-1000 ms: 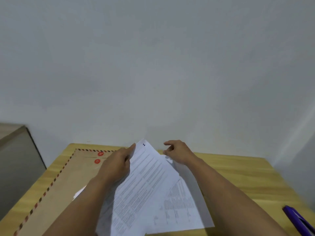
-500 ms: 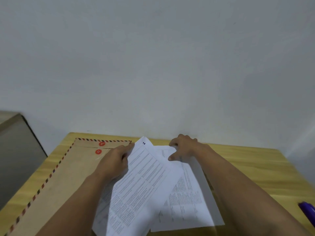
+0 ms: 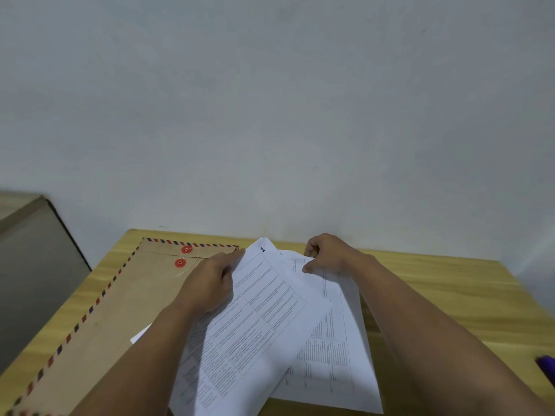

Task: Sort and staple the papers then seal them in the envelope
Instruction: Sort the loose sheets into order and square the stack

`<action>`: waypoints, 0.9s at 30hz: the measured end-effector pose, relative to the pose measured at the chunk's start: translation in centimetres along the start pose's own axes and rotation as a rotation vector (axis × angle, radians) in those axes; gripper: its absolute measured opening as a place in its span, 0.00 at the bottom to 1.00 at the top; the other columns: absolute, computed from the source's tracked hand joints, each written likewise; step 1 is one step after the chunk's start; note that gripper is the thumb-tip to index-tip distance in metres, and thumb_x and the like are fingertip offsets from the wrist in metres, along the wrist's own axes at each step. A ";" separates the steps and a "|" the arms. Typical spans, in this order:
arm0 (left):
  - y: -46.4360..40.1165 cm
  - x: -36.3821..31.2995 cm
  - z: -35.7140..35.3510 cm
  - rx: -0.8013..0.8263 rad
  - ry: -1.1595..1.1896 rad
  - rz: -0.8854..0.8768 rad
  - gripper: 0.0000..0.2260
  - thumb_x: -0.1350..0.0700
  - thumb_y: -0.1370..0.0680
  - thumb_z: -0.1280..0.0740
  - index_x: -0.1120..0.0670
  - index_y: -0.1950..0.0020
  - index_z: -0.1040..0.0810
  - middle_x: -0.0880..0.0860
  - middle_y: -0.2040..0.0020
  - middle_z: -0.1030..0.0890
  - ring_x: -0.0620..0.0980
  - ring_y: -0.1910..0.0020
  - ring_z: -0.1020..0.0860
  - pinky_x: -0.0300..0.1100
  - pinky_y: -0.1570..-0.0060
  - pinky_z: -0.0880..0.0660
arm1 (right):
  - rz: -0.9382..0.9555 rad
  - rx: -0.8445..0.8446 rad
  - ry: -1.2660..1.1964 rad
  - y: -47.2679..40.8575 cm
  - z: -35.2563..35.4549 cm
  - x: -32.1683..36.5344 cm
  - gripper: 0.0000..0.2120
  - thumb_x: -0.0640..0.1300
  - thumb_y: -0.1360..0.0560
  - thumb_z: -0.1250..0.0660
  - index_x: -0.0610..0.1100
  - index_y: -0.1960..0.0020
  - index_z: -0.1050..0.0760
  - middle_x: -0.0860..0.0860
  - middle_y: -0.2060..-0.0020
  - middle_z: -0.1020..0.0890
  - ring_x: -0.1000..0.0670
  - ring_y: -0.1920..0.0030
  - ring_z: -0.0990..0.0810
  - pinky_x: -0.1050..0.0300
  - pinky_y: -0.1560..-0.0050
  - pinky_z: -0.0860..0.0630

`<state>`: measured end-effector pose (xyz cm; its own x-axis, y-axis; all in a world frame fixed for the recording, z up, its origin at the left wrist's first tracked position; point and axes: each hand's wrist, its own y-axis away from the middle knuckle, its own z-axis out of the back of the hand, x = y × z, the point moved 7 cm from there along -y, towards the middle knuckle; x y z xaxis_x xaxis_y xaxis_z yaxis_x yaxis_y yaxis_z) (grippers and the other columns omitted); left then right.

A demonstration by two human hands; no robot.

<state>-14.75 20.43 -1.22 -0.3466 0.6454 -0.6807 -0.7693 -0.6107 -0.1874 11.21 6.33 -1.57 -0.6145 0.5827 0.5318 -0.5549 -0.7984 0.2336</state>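
Several printed white sheets lie fanned on the wooden table (image 3: 444, 295). My left hand (image 3: 210, 286) grips the top sheet (image 3: 255, 319), marked "1" in its far corner, and holds it tilted over the others. My right hand (image 3: 330, 255) pinches the far edge of a lower sheet (image 3: 333, 352) that lies flat. A large brown envelope (image 3: 114, 304) with a red-and-blue striped border and two red string buttons lies at the left, partly under the papers and my left arm.
A purple object (image 3: 547, 365), cut off by the frame, sits at the table's right edge. A grey cabinet (image 3: 33, 265) stands left of the table. A plain white wall rises right behind the table's far edge.
My right hand has moved from hovering above the papers down to the far edge of a lower sheet and closed on it. The left hand keeps its grip on the top sheet.
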 end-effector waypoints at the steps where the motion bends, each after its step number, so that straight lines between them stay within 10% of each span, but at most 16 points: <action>1: 0.1 -0.4 0.1 -0.001 -0.002 0.000 0.27 0.65 0.20 0.40 0.41 0.26 0.26 0.47 0.48 0.17 0.47 0.53 0.21 0.48 0.51 0.21 | 0.011 -0.011 -0.024 0.4 0.2 -0.1 0.11 0.47 0.37 0.20 0.49 0.59 0.20 0.56 0.62 0.20 0.51 0.60 0.20 0.56 0.57 0.23; 5: 0.8 -2.9 1.4 -0.038 0.031 -0.059 0.32 0.66 0.22 0.39 0.31 0.30 0.26 0.48 0.50 0.17 0.46 0.51 0.20 0.49 0.49 0.21 | -0.005 -0.070 -0.086 2.4 0.9 -1.3 0.05 0.36 0.32 0.24 0.44 0.61 0.19 0.47 0.60 0.13 0.49 0.57 0.14 0.60 0.59 0.18; 9: 1.7 -5.2 2.7 -0.041 -0.001 -0.107 0.42 0.67 0.22 0.40 0.15 0.36 0.38 0.50 0.51 0.18 0.48 0.52 0.20 0.47 0.50 0.22 | -0.073 -0.051 0.036 4.6 0.0 -3.0 0.26 0.59 0.43 0.27 0.65 0.45 0.23 0.64 0.47 0.18 0.53 0.46 0.17 0.48 0.45 0.18; 14: 2.6 -6.6 3.8 -0.034 -0.034 -0.059 0.30 0.67 0.22 0.39 0.39 0.26 0.26 0.45 0.40 0.17 0.46 0.41 0.20 0.44 0.41 0.23 | -0.101 -0.007 0.192 6.5 -0.8 -3.0 0.43 0.67 0.44 0.33 0.68 0.28 0.34 0.59 0.33 0.26 0.43 0.33 0.25 0.39 0.35 0.25; 22: 3.1 -7.3 3.8 -0.023 -0.050 -0.056 0.27 0.66 0.21 0.39 0.45 0.25 0.25 0.46 0.38 0.17 0.46 0.38 0.21 0.42 0.40 0.24 | -0.132 -0.052 0.001 7.2 0.9 -4.9 0.18 0.56 0.41 0.21 0.51 0.63 0.28 0.57 0.63 0.25 0.50 0.59 0.24 0.55 0.55 0.27; 27: 3.1 -8.5 3.7 -0.029 -0.018 -0.060 0.25 0.63 0.18 0.39 0.44 0.25 0.26 0.48 0.43 0.16 0.48 0.46 0.19 0.45 0.44 0.22 | -0.034 -0.200 -0.231 8.8 4.3 -4.7 0.09 0.40 0.28 0.23 0.47 0.63 0.21 0.51 0.64 0.18 0.49 0.62 0.21 0.56 0.60 0.28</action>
<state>-16.19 14.77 6.64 -0.3105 0.6890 -0.6548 -0.7729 -0.5840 -0.2480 11.59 -4.05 1.46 -0.4630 0.5401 0.7028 -0.6863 -0.7203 0.1014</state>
